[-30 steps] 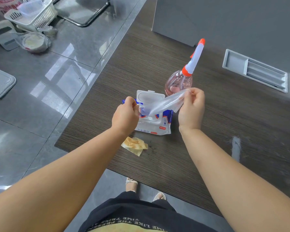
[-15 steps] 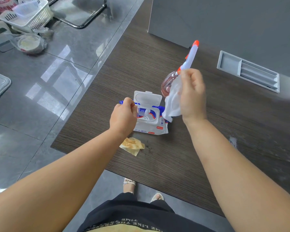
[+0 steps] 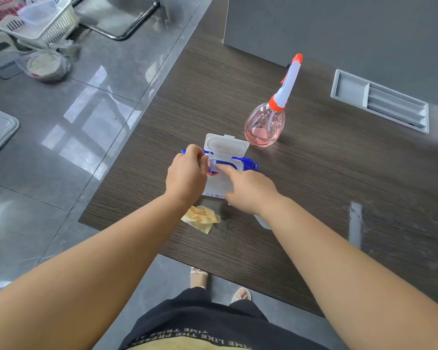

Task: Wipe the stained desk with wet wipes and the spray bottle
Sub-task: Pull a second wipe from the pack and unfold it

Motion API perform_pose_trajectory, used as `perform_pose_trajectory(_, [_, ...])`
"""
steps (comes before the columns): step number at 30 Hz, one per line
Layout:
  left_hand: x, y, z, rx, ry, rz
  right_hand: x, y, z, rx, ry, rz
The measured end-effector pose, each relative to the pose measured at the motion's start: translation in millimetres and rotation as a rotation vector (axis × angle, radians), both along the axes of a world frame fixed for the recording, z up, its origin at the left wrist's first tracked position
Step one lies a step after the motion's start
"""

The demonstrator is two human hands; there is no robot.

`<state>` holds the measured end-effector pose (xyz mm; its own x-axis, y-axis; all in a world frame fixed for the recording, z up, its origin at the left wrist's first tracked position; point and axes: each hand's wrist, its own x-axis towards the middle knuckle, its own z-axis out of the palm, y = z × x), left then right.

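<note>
While the dark wood-grain tabletop (image 3: pixel 314 198) carries everything, the clear pink spray bottle (image 3: pixel 266 125) stands just behind the blue-and-white wipes pack (image 3: pixel 248 164), its glossy flip lid up. The left hand (image 3: pixel 186 176) pinches at the opening with narrow fingers (image 3: pixel 202 157). The right hand (image 3: pixel 250 189) presses a forefinger there, its other fingers curled on a white wet wipe (image 3: pixel 262 221). A crumpled yellowed wipe (image 3: pixel 200 218) lies beside the pack.

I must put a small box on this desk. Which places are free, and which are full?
Free: the wide desk stretch right of the spray bottle, between grey tray and front edge, though a wet streak lies there; also the strip behind the bottle. Crowded: the near left corner, with left hand, right hand, wipes pack and stained wipe.
</note>
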<state>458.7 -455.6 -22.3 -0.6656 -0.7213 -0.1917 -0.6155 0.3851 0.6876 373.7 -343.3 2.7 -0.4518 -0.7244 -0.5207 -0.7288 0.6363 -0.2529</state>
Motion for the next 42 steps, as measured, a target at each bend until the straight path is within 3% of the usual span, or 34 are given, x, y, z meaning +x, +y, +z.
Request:
perform_pose_trajectory(6, [0, 4, 0, -0.023, 0.015, -0.025, -6, -19, 2, 0.151, 0.017, 0.061])
perform_pose_trajectory(10, [-1, 7, -3, -0.088, 0.002, -0.121, -13, -14, 9, 0.026, -0.152, -0.034])
perform_pose_trajectory(14, [0, 11, -12, -0.237, -0.034, -0.302, -25, 7, 14, -0.102, -0.166, -0.232])
perform_pose_trajectory(18, [11, 11, -24, -0.602, -0.16, -0.519, -15, 13, 5, -0.009, -0.091, -0.047])
perform_pose_trajectory(20, [16, 8, -28, -0.687, -0.207, -0.608, -11, 10, -4, 0.061, -0.07, 0.009])
perform_pose_trajectory(22, [17, 5, -26, -0.665, -0.216, -0.644, -13, 8, -8, 0.084, -0.053, -0.007])
perform_pose_trajectory(27, [12, 4, -16, -0.354, -0.081, -0.5, -21, -4, -3, 0.13, -0.081, -0.037])
perform_pose_trajectory(31, [16, -3, -15, -0.162, 0.02, -0.276, -39, -6, 1, -0.284, -0.072, -0.456])
perform_pose_trajectory(34, [12, -8, -10, -0.01, 0.038, -0.095, -44, -8, 6, -0.363, -0.296, -0.6])
perform_pose_trajectory(37, [7, -12, -3, 0.067, 0.074, -0.016, -37, -8, 12, -0.295, -0.431, -0.487])
perform_pose_trajectory(42, [15, -6, -4, -0.15, -0.028, -0.358, -16, 10, 24, 0.139, -0.136, -0.028])
